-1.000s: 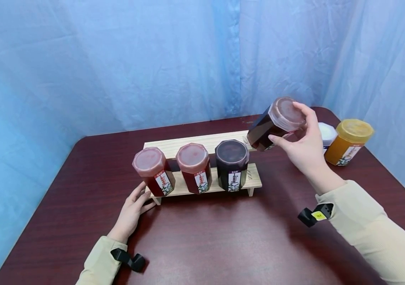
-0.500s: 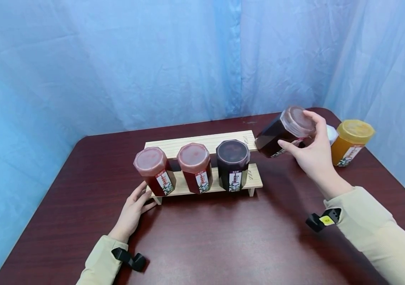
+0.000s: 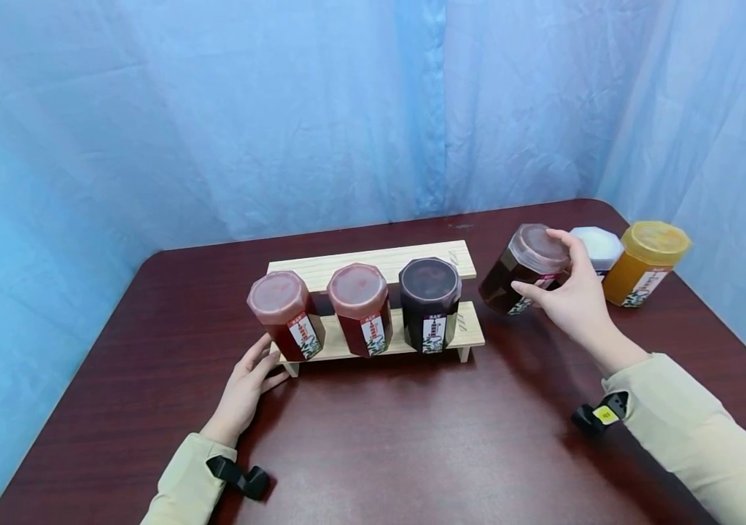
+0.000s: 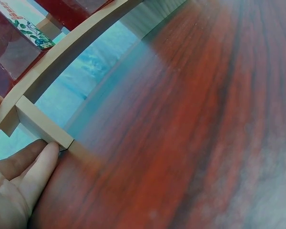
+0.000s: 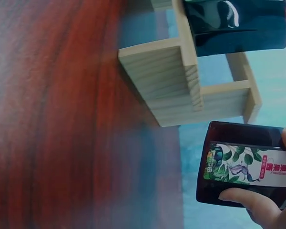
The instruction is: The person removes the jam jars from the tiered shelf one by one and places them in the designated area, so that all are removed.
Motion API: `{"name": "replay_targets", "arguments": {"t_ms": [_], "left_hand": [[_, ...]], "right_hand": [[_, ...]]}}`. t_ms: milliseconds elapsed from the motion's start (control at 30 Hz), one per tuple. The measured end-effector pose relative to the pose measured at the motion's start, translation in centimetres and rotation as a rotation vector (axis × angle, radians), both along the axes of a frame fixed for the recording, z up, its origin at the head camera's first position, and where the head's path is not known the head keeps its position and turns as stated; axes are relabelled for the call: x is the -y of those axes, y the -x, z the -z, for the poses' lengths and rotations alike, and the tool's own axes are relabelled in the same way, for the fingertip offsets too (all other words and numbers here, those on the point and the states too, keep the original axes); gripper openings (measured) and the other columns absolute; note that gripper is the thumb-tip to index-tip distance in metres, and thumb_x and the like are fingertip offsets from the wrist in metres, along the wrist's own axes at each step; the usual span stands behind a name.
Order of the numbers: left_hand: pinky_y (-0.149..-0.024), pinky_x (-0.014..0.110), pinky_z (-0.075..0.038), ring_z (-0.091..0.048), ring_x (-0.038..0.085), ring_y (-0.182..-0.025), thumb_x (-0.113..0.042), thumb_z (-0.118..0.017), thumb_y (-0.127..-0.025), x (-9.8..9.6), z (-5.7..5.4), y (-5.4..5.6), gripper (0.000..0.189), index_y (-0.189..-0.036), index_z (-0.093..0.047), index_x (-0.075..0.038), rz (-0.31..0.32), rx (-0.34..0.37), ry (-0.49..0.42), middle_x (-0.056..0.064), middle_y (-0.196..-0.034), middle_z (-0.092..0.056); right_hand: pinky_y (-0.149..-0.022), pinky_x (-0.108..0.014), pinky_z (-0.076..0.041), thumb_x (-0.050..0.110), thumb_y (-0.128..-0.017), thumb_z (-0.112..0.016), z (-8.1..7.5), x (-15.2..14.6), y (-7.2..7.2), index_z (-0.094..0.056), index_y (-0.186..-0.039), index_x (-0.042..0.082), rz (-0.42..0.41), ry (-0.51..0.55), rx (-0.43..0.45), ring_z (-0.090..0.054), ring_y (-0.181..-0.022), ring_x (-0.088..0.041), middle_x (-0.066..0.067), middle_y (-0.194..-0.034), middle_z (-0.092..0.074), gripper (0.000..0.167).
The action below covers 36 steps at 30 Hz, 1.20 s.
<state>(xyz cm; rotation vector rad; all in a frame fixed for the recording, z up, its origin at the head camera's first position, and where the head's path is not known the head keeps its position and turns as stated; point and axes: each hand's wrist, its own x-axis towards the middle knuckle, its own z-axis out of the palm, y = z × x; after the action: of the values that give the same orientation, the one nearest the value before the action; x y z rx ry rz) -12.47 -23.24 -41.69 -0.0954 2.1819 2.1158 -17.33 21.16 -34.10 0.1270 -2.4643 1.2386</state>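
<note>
My right hand (image 3: pixel 574 292) grips a dark red jar (image 3: pixel 518 281) with a clear octagonal lid, thumb on the near side and fingers round the lid end. The jar is just right of the two-tier wooden rack (image 3: pixel 373 264); whether its base touches the table I cannot tell. Its flowered label (image 5: pixel 243 167) shows in the right wrist view. My left hand (image 3: pixel 244 386) holds the left end of the rack, with fingertips (image 4: pixel 47 155) against its leg. On the lower shelf stand two red jars, one left (image 3: pixel 287 321) and one middle (image 3: pixel 361 313), and a black jar (image 3: pixel 429 310).
Right of the held jar stand a white-lidded jar (image 3: pixel 597 244), partly hidden by the right hand, and a yellow jar (image 3: pixel 648 262). The dark red-brown table (image 3: pixel 373 437) extends in front of the rack. Blue curtains (image 3: pixel 281 124) hang behind it.
My right hand has carried the dark red jar away from the rack's upper shelf, rightwards and then down towards the table. My left hand and the rack stay put.
</note>
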Motion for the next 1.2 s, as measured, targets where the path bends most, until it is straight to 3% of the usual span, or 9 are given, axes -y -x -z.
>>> {"name": "replay_targets", "arguments": {"t_ms": [100,233,400,467,533,733,933,1200], "left_hand": [[-0.081,0.020,-0.052,-0.056,-0.002,-0.096,-0.012,-0.042,-0.100,0.0,0.0,0.0,0.052,-0.149,-0.023,-0.003,0.000,0.003,-0.002,0.025,-0.142,-0.033],[-0.081,0.020,-0.051,-0.056,-0.002,-0.096,-0.012,-0.041,-0.100,0.1,0.1,0.0,0.053,-0.149,-0.022,-0.003,0.006,0.004,-0.007,0.025,-0.142,-0.033],[-0.081,0.020,-0.052,-0.056,-0.002,-0.096,-0.011,-0.041,-0.100,0.1,0.0,0.0,0.053,-0.149,-0.022,-0.002,0.009,0.005,-0.010,0.026,-0.142,-0.033],[-0.082,0.020,-0.051,-0.056,-0.002,-0.096,-0.011,-0.041,-0.100,0.1,0.0,0.0,0.053,-0.149,-0.022,-0.003,0.010,0.006,-0.009,0.026,-0.142,-0.033],[-0.082,0.020,-0.051,-0.056,-0.002,-0.096,-0.011,-0.041,-0.100,0.1,0.0,0.1,0.053,-0.149,-0.022,-0.003,0.009,0.008,-0.009,0.026,-0.142,-0.033],[-0.082,0.020,-0.051,-0.056,-0.002,-0.096,-0.011,-0.041,-0.100,0.1,0.0,0.0,0.053,-0.149,-0.022,-0.004,0.007,0.015,-0.007,0.025,-0.141,-0.033],[-0.082,0.020,-0.051,-0.056,-0.002,-0.097,-0.012,-0.041,-0.101,0.1,0.1,0.0,0.052,-0.149,-0.023,-0.004,0.008,0.006,-0.007,0.025,-0.142,-0.033],[-0.081,0.020,-0.052,-0.057,-0.002,-0.095,-0.010,-0.041,-0.100,0.0,0.0,0.1,0.053,-0.149,-0.023,-0.003,-0.002,0.009,-0.009,0.026,-0.140,-0.035]], "right_hand": [[-0.068,-0.014,-0.039,0.014,-0.078,-0.077,0.4,0.0,0.0,-0.030,-0.144,0.011,-0.006,-0.006,0.019,-0.045,-0.083,-0.001,-0.018,-0.132,-0.043,0.081],[-0.075,-0.020,-0.037,0.013,-0.078,-0.077,0.8,0.1,-0.1,-0.030,-0.144,0.009,-0.015,-0.011,0.051,-0.044,-0.102,-0.021,-0.020,-0.134,-0.042,0.081],[-0.085,-0.037,-0.042,0.012,-0.078,-0.077,1.3,0.2,0.2,-0.028,-0.144,0.008,-0.026,-0.017,0.108,-0.044,-0.112,-0.037,-0.024,-0.135,-0.040,0.083],[-0.088,-0.048,-0.041,0.011,-0.077,-0.077,1.5,0.2,0.4,-0.027,-0.144,0.007,-0.027,-0.018,0.126,-0.044,-0.114,-0.039,-0.026,-0.134,-0.041,0.083],[-0.089,-0.052,-0.040,0.010,-0.077,-0.077,1.7,0.3,0.5,-0.027,-0.144,0.007,-0.028,-0.019,0.138,-0.044,-0.114,-0.040,-0.027,-0.133,-0.041,0.084],[-0.086,-0.049,-0.040,0.008,-0.076,-0.077,1.9,0.4,0.6,-0.027,-0.144,0.006,-0.022,-0.037,0.150,-0.045,-0.113,-0.040,-0.028,-0.132,-0.042,0.084],[-0.091,-0.058,-0.039,0.008,-0.076,-0.078,1.7,0.4,0.6,-0.028,-0.144,0.005,-0.021,-0.048,0.156,-0.044,-0.115,-0.044,-0.029,-0.133,-0.041,0.084],[-0.090,-0.060,-0.041,0.008,-0.077,-0.076,1.7,0.2,0.8,-0.027,-0.144,0.006,-0.012,-0.089,0.173,-0.044,-0.113,-0.045,-0.030,-0.132,-0.042,0.083]]}}
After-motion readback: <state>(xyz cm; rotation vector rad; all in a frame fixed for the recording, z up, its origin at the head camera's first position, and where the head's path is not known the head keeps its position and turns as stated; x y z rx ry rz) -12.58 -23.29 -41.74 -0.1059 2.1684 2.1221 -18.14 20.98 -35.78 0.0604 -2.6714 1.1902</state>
